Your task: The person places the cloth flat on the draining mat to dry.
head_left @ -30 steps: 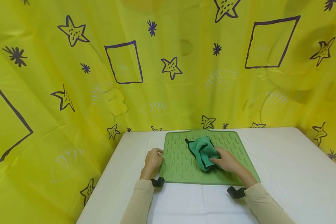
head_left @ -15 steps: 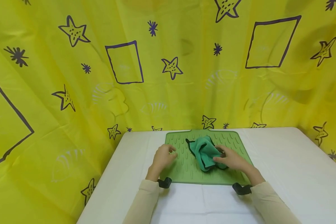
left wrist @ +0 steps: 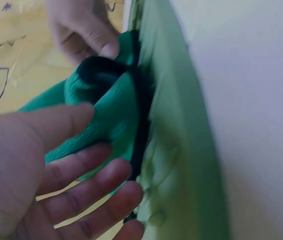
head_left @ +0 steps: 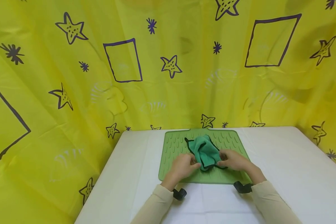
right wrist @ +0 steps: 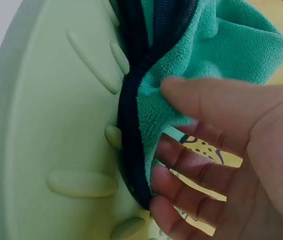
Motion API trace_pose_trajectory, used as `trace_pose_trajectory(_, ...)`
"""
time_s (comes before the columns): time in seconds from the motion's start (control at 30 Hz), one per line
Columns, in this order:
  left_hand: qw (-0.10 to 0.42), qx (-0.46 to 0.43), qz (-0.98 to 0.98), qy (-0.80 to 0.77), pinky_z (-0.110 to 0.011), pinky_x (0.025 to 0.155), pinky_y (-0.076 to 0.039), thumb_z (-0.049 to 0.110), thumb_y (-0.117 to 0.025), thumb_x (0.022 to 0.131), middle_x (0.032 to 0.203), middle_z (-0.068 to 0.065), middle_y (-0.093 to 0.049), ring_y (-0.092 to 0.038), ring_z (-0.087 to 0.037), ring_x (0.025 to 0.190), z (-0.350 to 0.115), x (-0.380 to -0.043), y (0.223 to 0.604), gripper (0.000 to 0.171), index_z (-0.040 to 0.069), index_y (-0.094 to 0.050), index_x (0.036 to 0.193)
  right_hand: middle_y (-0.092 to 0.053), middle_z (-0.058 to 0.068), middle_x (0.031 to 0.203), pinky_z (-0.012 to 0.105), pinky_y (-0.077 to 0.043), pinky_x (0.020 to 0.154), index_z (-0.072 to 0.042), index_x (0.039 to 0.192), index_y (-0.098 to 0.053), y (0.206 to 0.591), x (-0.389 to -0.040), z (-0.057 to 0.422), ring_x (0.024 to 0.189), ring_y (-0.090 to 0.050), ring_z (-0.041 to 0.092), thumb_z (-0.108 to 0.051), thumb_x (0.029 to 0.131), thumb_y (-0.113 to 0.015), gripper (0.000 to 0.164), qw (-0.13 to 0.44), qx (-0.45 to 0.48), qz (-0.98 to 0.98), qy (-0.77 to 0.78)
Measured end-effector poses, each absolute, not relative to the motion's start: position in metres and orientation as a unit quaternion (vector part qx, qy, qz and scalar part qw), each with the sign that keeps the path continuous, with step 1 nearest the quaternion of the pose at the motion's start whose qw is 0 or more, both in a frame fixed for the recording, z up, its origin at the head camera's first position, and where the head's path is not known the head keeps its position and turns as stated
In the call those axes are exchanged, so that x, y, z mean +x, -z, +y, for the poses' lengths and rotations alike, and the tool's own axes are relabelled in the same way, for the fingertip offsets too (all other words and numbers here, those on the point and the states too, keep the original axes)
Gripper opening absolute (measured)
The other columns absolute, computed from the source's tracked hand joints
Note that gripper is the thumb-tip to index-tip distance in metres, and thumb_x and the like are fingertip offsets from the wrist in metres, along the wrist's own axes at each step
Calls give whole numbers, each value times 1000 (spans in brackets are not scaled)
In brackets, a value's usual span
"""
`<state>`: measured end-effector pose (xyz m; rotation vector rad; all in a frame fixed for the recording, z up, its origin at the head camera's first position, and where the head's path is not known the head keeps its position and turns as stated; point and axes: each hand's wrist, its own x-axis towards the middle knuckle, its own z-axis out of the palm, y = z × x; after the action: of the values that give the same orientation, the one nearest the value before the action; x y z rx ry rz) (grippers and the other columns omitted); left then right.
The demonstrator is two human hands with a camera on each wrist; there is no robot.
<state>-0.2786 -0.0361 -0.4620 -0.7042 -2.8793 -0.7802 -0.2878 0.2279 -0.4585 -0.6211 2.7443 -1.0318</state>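
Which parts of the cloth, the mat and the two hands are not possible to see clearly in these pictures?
- Head view: the near edge of the cloth is hidden by the left hand and right hand.
- Left wrist view: the mat is blurred and cut off by the bottom edge.
- Right wrist view: the cloth's underside is hidden by its own folds.

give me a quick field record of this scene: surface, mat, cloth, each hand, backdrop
surface: white table
mat: light green ridged mat flat on the table's far middle
cloth: teal cloth with dark edging, bunched on the mat
left hand: left hand pinches the cloth's near left edge between thumb and fingers
right hand: right hand pinches the cloth's near right edge
backdrop: yellow sheet printed with stars and squares
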Motion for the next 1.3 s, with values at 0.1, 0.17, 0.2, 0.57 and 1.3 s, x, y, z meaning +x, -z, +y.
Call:
trace_pose_trajectory(0.1, 59, -220, -940, 253, -17, 57, -42, 31, -75, 94, 78, 5, -70, -56, -2, 66, -32, -277, 464, 19, 12, -76, 93, -53, 2, 82, 30, -39, 64, -9, 89, -57, 456, -288, 229, 76, -48, 17, -13, 95, -70, 15, 62, -205, 916, 339)
trace_pose_trajectory(0.17, 65, -207, -938, 269, -17, 58, -43, 27, -74, 94, 81, 4, -71, -58, -3, 68, -31, -277, 464, 16, 12, -76, 95, -58, 4, 87, 32, -42, 67, -8, 93, -59, 454, -288, 233, 81, -52, 19, -12, 96, -68, 10, 53, -196, 920, 336)
trace_pose_trajectory(0.2, 66, -198, -937, 279, -18, 58, -44, 26, -74, 94, 82, 4, -72, -59, -4, 69, -32, -277, 464, 14, 12, -76, 95, -61, 6, 90, 33, -44, 69, -7, 96, -60, 453, -288, 235, 83, -54, 20, -11, 96, -68, 9, 47, -190, 922, 335)
trace_pose_trajectory(0.57, 104, -142, -914, 366, -21, 55, -44, 16, -68, 92, 82, 2, -70, -54, -4, 62, -56, -287, 446, 9, 11, -75, 96, -70, 19, 105, 40, -56, 72, 1, 116, -66, 447, -292, 259, 95, -67, 34, -8, 98, -63, 20, -39, -133, 926, 350)
trace_pose_trajectory(1.3, 122, -110, -930, 329, -28, 60, -50, 20, -69, 96, 93, -1, -73, -64, -13, 76, -82, -302, 438, 9, 14, -74, 99, -65, 30, 120, 39, -53, 73, 2, 120, -65, 449, -294, 277, 101, -63, 41, -9, 101, -61, 23, -65, -76, 933, 346)
